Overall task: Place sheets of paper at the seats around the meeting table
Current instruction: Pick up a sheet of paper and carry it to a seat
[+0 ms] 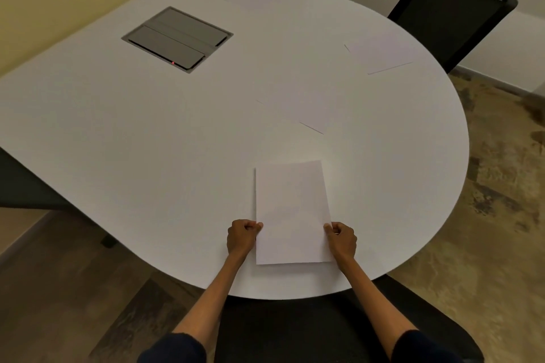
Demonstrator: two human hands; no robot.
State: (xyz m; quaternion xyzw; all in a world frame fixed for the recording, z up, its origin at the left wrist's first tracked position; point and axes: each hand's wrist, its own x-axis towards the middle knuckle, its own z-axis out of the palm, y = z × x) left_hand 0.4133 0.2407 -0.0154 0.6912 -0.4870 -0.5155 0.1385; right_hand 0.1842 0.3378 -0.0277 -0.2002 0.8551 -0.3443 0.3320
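The left hand (243, 237) is pinching the left edge of a white sheet of paper (292, 209) with curled fingers, and the right hand (340, 240) is pinching its right edge the same way. The sheet is lying lengthwise at the rounded near edge of the white meeting table (147, 141), just beyond the near chair (309, 333). A second sheet (380, 51) is lying before the black chair (451, 9) on the right, and a third sheet (295, 110) is lying mid-table. Farther off, a grey cable box (177, 38) is sitting flush in the tabletop.

Matt white paper sheet (292, 212); smooth matt table (147, 141); rough mottled floor (486, 230).
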